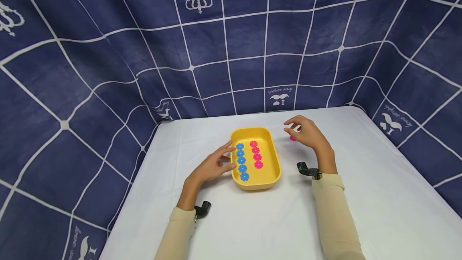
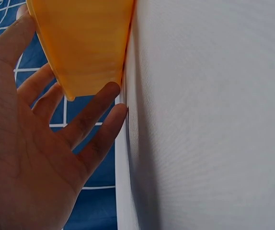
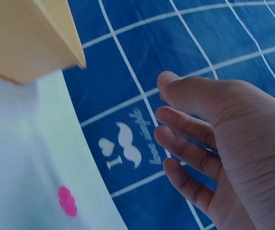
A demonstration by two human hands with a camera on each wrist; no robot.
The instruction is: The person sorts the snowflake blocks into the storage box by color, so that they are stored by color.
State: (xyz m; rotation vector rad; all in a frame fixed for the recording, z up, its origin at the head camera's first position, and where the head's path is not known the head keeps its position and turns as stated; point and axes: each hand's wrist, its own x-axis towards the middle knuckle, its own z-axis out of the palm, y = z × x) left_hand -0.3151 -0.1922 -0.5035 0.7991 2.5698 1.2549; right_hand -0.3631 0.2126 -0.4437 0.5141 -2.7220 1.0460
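Note:
A yellow tray (image 1: 271,177) stands on the white tabletop. Inside it lie a column of several blue flower-shaped pieces (image 1: 241,160) along the left and one of several pink flower-shaped pieces (image 1: 257,157) near the middle. My left hand (image 1: 211,167) rests against the tray's left side, thumb and forefinger at the rim, the other fingers spread loosely beside the wall in the left wrist view. To the right of the tray, my right hand (image 1: 306,132) hovers with loosely bent fingers and nothing between them. Below it a single pink flower-shaped piece (image 3: 67,201) lies on the table.
A white cloth (image 1: 223,220) covers the table. Dark blue curtains (image 1: 245,43) with white grid lines hang behind it and along both sides. Each wrist wears a small black camera (image 1: 306,169).

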